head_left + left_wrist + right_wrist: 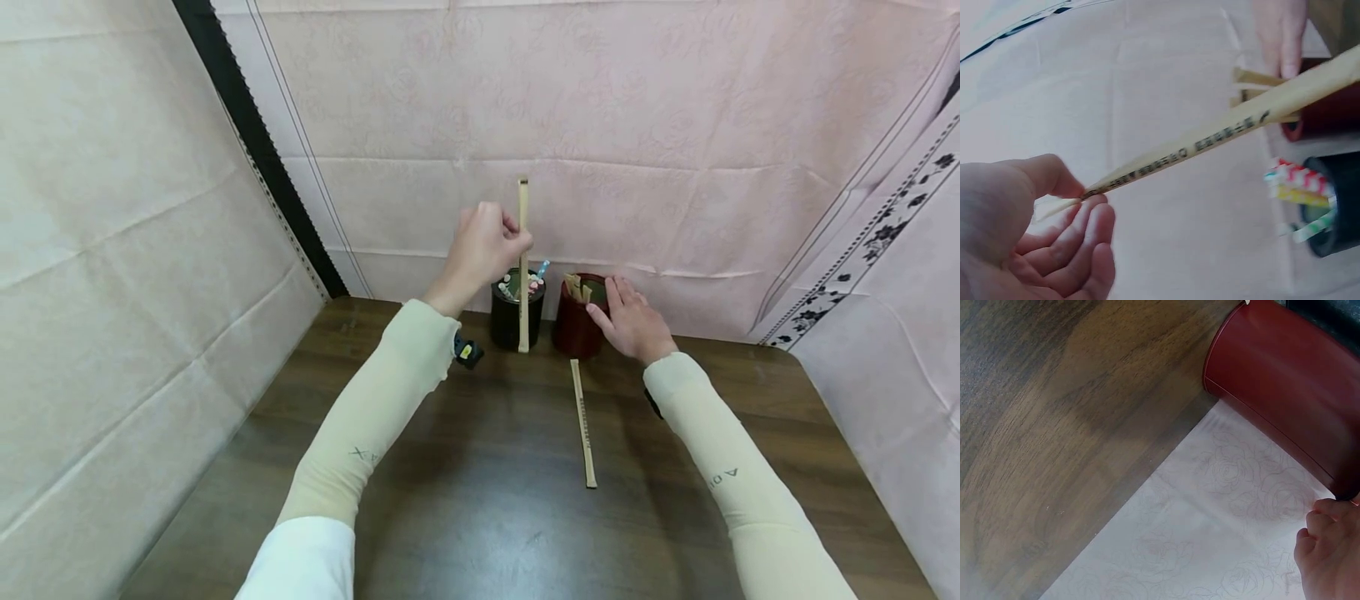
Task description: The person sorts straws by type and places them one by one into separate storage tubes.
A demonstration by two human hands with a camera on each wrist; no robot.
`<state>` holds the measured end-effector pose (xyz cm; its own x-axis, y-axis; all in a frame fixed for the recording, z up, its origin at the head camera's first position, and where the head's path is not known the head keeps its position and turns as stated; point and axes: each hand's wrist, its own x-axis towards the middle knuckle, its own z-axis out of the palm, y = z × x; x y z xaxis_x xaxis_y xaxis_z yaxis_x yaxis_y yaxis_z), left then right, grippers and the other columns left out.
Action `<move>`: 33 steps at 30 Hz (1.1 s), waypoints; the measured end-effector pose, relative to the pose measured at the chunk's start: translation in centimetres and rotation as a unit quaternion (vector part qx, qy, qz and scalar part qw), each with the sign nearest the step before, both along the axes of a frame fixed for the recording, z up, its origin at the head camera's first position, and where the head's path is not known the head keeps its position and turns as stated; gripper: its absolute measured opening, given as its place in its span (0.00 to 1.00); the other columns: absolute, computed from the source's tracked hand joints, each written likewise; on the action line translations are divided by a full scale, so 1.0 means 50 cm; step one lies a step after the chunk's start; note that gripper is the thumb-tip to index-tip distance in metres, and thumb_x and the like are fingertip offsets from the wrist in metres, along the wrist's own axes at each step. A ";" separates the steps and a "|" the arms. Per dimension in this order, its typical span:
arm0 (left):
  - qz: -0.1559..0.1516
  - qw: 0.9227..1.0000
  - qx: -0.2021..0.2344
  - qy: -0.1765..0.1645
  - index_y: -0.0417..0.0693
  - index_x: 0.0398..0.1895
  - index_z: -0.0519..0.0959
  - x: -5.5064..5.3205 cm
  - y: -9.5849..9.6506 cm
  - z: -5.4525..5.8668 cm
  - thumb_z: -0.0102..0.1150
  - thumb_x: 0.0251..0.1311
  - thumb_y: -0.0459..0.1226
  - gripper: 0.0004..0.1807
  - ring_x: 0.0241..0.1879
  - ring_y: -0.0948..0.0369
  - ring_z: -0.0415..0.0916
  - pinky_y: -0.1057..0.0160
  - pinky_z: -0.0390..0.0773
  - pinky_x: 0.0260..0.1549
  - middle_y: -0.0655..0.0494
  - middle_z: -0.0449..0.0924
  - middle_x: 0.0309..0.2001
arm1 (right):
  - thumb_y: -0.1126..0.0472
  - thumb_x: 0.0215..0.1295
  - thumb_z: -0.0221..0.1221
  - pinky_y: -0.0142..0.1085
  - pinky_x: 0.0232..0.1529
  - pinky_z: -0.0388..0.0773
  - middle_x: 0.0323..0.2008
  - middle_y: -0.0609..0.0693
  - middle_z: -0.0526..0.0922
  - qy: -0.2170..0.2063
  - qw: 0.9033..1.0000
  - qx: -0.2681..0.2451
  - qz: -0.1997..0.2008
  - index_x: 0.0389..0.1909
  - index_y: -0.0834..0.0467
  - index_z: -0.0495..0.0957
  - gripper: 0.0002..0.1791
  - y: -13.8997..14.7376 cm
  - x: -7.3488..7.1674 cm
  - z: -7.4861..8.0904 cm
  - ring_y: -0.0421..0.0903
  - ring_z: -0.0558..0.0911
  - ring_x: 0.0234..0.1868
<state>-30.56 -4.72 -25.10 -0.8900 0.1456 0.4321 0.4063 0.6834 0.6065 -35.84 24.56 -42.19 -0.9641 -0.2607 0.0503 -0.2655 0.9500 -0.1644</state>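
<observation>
Between thumb and fingertips my left hand [483,246] pinches a long, slim packet of paper-wrapped chopsticks [1179,153] near one end, dark print running along it. In the head view the packet stands upright in front of a black cup [504,323], which holds several patterned paper straws [1304,184]. To the right of that is a dark red cup [574,332] with several similar paper packets [574,286] poking out of its mouth. My right hand [636,323] rests against the red cup's right rim, fingers extended and thumb apart.
Another paper-wrapped packet [582,425] lies on the brown wooden table [495,517] in front of the red cup. Pale cloth [600,100] hangs close behind the cups, with more cloth at both sides of the table.
</observation>
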 end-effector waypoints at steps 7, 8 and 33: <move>0.017 0.995 0.037 0.088 0.40 0.39 0.84 -0.003 0.009 0.072 0.62 0.68 0.35 0.06 0.35 0.60 0.87 0.67 0.85 0.37 0.50 0.91 0.35 | 0.29 0.81 0.27 0.58 0.85 0.44 0.85 0.69 0.41 0.001 1.000 -0.003 -0.001 0.84 0.68 0.39 0.52 -0.001 0.000 -0.003 0.65 0.44 0.86; 0.019 0.994 0.038 0.105 0.40 0.40 0.84 -0.004 0.010 0.080 0.61 0.69 0.36 0.07 0.35 0.60 0.87 0.67 0.86 0.38 0.51 0.91 0.36 | 0.29 0.82 0.27 0.58 0.85 0.44 0.85 0.69 0.41 0.002 1.000 -0.003 0.000 0.84 0.68 0.39 0.52 -0.001 0.000 -0.003 0.65 0.44 0.86; 0.003 0.986 0.042 0.162 0.42 0.46 0.83 -0.041 0.120 0.093 0.58 0.76 0.38 0.08 0.39 0.62 0.87 0.73 0.83 0.38 0.52 0.92 0.41 | 0.30 0.82 0.28 0.59 0.85 0.46 0.85 0.70 0.42 0.012 1.000 0.008 0.003 0.84 0.69 0.40 0.51 -0.001 0.000 -0.001 0.66 0.45 0.86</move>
<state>-32.59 1.27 -20.44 -0.7038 0.0935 0.7043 0.5847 0.6393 0.4994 -35.82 24.53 -42.25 -0.9611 -0.2675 0.0691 -0.2749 0.9508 -0.1430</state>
